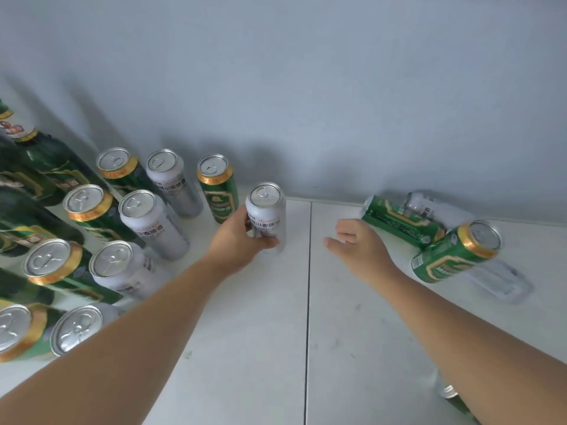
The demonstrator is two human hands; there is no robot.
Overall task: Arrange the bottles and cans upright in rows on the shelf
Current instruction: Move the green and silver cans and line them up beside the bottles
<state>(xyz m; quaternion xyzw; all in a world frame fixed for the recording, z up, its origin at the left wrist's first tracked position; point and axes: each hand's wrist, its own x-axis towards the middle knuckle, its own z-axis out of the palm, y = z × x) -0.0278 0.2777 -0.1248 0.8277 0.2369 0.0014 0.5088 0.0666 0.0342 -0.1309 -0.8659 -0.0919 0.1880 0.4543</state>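
My left hand point(237, 237) grips an upright silver can point(266, 210) standing on the white shelf point(245, 348), right of an upright green can point(218, 188). Several green and silver cans stand in rows at the left, such as a silver one point(152, 223). Green bottles point(46, 161) stand at the far left. My right hand point(357, 246) hovers with loosely curled fingers, holding nothing, just left of a heap of cans lying on their sides: a green can point(402, 222), a silver can point(435, 208) behind it and another green can point(457, 251) in front.
The grey back wall point(306, 102) closes the shelf behind the cans. A seam point(308, 302) runs front to back between two shelf panels. A clear plastic item point(503, 282) lies under the front green can, and a bottle top point(448, 391) shows beneath my right forearm.
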